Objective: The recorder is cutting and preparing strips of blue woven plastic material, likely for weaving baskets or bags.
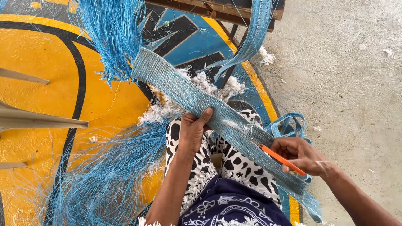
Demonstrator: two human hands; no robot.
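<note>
Woven blue plastic-fibre strip (197,102), long and flat, lies slantwise across the person's lap, running from upper left to lower right. Left hand (193,132) clamps its near edge, thumb on top. Right hand (302,155) is closed around a slim orange-handled blade (281,159) laid on the strip. It looks light, floppy and fray-prone; best gripped flat, close to the blade.

Painted yellow floor (33,50), grey concrete (343,62)
</note>
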